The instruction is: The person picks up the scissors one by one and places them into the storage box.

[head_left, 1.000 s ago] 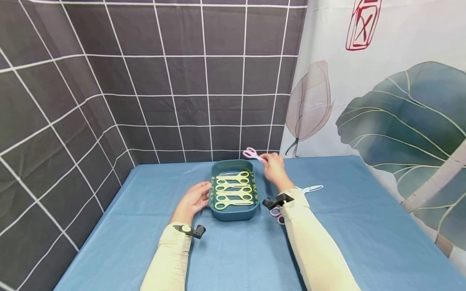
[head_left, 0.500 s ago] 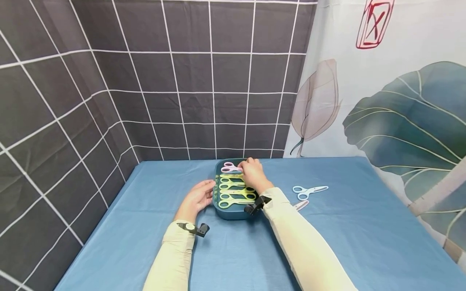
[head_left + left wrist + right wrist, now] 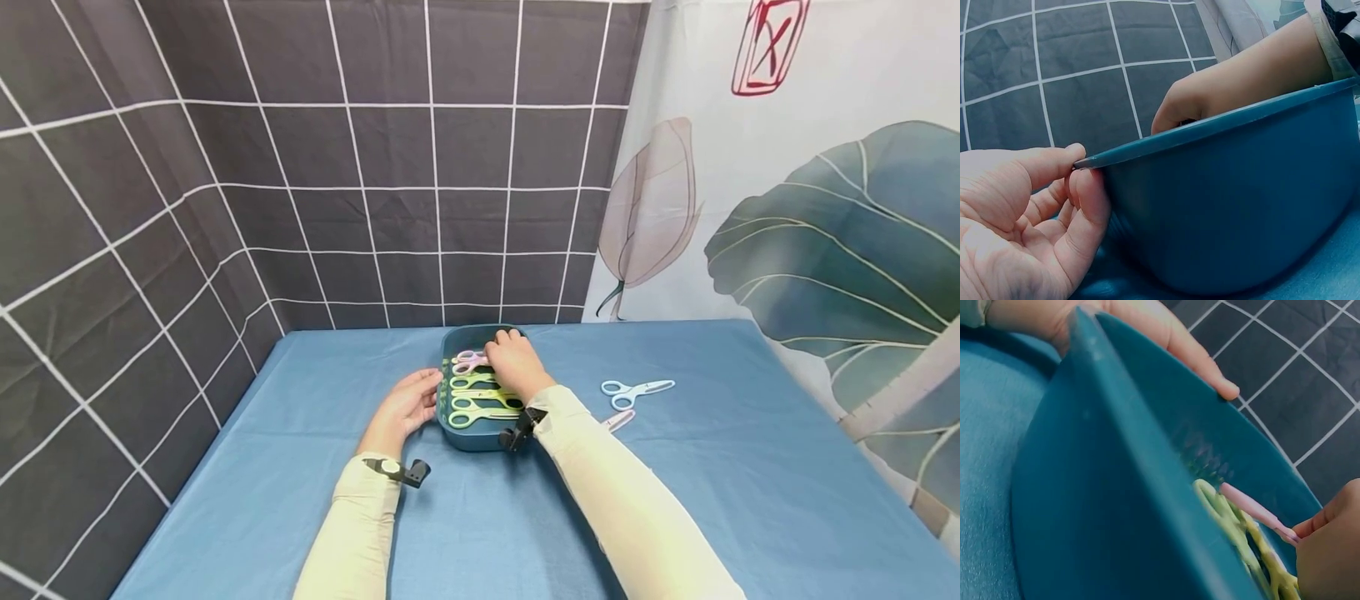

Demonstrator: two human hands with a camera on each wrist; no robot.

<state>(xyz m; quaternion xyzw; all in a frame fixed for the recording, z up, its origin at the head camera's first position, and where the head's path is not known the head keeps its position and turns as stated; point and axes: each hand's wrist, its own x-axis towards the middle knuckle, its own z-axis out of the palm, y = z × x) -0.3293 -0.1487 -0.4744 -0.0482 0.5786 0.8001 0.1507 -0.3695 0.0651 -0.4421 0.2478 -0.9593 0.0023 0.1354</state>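
A dark teal plastic bin [image 3: 471, 441] stands on the table near its back edge. My left hand [image 3: 405, 404] pinches its left rim, thumb on top and fingers underneath, as the left wrist view shows. Inside, my right hand [image 3: 517, 364] grips pink scissors [image 3: 467, 363] low in the back part, handle loops pointing left; the hand covers the rest of them. Several yellow-green scissors [image 3: 480, 414] lie side by side in the front part. In the right wrist view the pink handle [image 3: 1249, 504] reaches over the yellow-green scissors [image 3: 1232, 528].
Light blue scissors [image 3: 636, 392] lie on the blue table cloth [image 3: 712, 467] to the right. Beside them, other pink scissors [image 3: 619, 420] are partly hidden by the right sleeve [image 3: 630, 492]. A dark grid-patterned curtain [image 3: 390, 150] hangs behind the table.
My right hand has carried the pink scissors from beyond the bin's right side leftward into it, then lower and slightly toward me. My left hand stays at the rim.
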